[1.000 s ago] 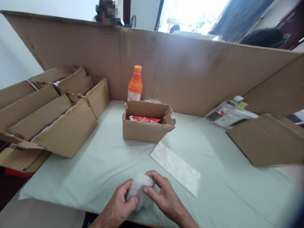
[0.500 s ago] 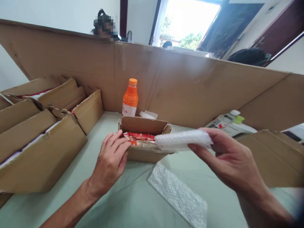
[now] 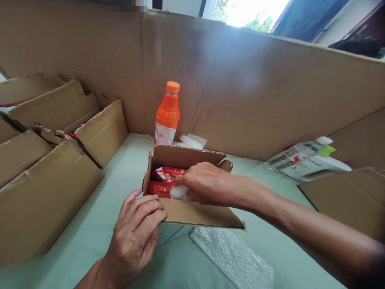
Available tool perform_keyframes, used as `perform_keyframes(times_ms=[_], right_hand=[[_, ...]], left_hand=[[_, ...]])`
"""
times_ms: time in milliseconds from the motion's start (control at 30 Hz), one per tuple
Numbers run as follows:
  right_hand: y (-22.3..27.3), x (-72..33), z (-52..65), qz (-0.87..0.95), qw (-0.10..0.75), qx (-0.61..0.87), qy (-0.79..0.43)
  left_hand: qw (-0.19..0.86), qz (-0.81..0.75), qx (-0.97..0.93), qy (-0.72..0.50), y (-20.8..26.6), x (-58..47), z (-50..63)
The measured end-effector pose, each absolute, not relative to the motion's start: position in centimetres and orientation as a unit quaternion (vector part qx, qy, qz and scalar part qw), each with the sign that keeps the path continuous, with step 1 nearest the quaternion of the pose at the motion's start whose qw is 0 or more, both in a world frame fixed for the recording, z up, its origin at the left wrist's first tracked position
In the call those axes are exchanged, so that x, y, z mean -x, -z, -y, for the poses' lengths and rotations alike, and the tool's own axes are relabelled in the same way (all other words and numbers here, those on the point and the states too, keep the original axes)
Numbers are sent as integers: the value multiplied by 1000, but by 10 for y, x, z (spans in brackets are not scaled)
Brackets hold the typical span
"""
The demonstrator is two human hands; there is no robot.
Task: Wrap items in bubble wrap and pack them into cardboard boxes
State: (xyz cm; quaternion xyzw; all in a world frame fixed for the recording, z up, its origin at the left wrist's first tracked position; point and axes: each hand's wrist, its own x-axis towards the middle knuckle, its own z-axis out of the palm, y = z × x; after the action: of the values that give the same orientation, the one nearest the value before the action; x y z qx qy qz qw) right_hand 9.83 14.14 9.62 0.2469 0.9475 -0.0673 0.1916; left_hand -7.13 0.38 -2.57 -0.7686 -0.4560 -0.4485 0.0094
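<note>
In the middle of the table stands a small open cardboard box (image 3: 192, 210), its front flap folded outward. Red printed packets (image 3: 161, 188) lie inside it. My left hand (image 3: 140, 228) grips the box at its front left corner, fingers over the flap. My right hand (image 3: 207, 182) reaches down into the box, its fingers closed on a piece of white bubble wrap (image 3: 179, 192) that is mostly hidden under the hand. A larger sheet of bubble wrap (image 3: 234, 257) lies flat on the table in front of the box.
Behind the box stands an orange bottle (image 3: 167, 112), beside a small white item (image 3: 192, 141). Several cardboard boxes (image 3: 60, 192) fill the left side. On the right a clear bottle (image 3: 296, 154) lies near another cardboard piece (image 3: 345, 196). A tall cardboard wall (image 3: 255, 92) closes off the back.
My right hand has moved left and down into the box with the bubble wrap. The box's front flap now leans outward under my left hand. The view has tilted downward.
</note>
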Motion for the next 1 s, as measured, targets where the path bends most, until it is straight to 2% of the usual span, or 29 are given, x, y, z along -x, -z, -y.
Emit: perform_keyframes(times_ms=[133,267,367,467,567,700,767,867,1000], right_hand=[[-77,-64,-147,-938,262,-203,102],[-70,-62,-148,-935,240,-191,175],[-78,-86,-141,-942,151,-221,202],[-95,-140,-123,-939,-25,-293,176],[-94,-207,-97,-868,-184,-438,141],[-34,-252,-74,-784,-232,-538,207],[7,-240,-71,-769,-231,-540,253],[46,-199,-72,-729,-268,-557,292],[42,-155,-71,-752,-317,-484,316]], left_hand=[[15,460,764,451,23,71,-4],[20,465,764,447,20,68,-6],[37,470,747,469,17,67,-4],[48,510,683,522,21,72,5],[-57,591,604,531,39,80,11],[-310,616,477,545,67,74,-4],[-376,590,438,564,75,66,-16],[-403,569,425,578,79,67,-23],[-351,592,424,589,77,94,-3]])
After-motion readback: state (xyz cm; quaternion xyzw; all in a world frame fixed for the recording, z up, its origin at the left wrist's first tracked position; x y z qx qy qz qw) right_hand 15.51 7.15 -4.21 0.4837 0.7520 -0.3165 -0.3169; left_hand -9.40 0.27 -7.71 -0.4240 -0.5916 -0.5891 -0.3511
